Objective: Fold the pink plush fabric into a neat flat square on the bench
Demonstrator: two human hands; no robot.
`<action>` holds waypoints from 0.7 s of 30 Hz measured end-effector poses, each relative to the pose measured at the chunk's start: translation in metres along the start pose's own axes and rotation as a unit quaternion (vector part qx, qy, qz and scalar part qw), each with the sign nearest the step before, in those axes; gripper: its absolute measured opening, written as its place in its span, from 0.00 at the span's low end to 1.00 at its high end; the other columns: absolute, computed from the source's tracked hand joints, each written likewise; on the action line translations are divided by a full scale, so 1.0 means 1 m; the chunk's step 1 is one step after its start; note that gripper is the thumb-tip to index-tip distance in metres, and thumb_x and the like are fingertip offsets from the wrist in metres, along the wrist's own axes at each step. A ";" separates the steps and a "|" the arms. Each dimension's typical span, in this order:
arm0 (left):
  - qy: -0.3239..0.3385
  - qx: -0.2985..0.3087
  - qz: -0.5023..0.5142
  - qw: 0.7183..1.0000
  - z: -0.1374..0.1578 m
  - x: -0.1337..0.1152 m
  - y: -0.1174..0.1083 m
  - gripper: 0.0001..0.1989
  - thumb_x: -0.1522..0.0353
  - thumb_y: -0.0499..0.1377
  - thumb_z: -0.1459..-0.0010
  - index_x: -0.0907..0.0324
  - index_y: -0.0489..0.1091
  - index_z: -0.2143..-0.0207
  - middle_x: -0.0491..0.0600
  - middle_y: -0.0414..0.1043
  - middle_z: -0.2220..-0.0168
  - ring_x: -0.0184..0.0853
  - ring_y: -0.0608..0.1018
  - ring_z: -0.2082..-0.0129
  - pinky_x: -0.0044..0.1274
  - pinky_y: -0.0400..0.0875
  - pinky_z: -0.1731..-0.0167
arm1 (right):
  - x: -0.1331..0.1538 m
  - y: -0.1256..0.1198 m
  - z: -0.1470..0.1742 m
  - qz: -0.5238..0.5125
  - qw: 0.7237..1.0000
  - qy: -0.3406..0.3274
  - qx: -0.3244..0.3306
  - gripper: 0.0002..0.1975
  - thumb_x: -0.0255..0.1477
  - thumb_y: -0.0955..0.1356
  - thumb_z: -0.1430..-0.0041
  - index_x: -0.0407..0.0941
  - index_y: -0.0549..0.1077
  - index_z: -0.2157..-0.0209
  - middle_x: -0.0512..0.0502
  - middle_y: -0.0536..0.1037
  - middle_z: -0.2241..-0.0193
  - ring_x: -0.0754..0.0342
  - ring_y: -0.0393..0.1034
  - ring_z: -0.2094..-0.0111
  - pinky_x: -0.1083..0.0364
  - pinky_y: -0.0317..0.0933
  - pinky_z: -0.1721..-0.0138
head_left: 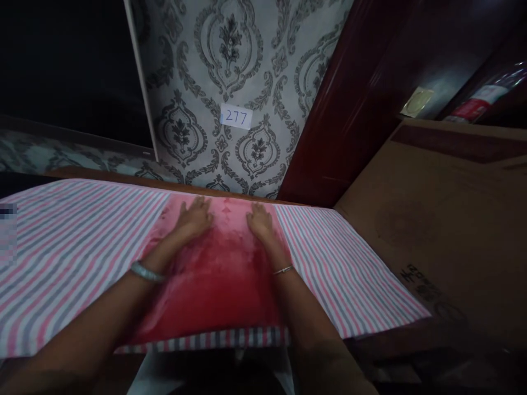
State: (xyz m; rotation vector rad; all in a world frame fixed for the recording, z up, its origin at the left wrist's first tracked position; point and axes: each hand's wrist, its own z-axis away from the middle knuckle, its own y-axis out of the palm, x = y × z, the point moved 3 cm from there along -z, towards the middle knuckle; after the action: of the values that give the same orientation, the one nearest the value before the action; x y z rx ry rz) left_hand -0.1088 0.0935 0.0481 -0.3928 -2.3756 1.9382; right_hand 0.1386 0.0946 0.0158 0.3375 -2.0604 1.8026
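Observation:
A red and pink cloth (218,285) lies spread over a striped cloth (90,230) on a table-like surface. It is paler at the far end and deep red toward me. My left hand (195,218) rests flat on the far left part of the red cloth, fingers spread. On the far right part of it lies my right hand (260,220), palm down with the fingers stretched out. Both hands touch the cloth near its far edge. A pale bangle (146,272) circles my left wrist, and a thin bracelet (283,270) my right.
Patterned wallpaper (177,88) with a paper label (236,116) reading 277 rises behind the surface. A large dark screen (69,71) hangs at left. On the right stand a dark red glossy panel (346,104) and a big cardboard box (411,219).

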 end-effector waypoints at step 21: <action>0.029 0.004 -0.040 0.999 0.063 0.014 0.071 0.33 0.51 0.42 0.33 0.55 0.56 0.32 0.57 0.46 0.28 0.50 0.49 0.28 0.55 0.35 0.35 | 0.037 -0.014 0.113 0.104 0.992 -0.039 0.059 0.28 0.40 0.54 0.28 0.47 0.56 0.31 0.45 0.50 0.29 0.49 0.41 0.28 0.43 0.37 0.31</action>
State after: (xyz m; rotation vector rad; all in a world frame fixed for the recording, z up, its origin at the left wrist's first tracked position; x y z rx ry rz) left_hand -0.1231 0.0488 -0.0355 -0.3427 -2.3097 1.8762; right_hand 0.0973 -0.0166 0.0331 0.2365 -2.1145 2.0706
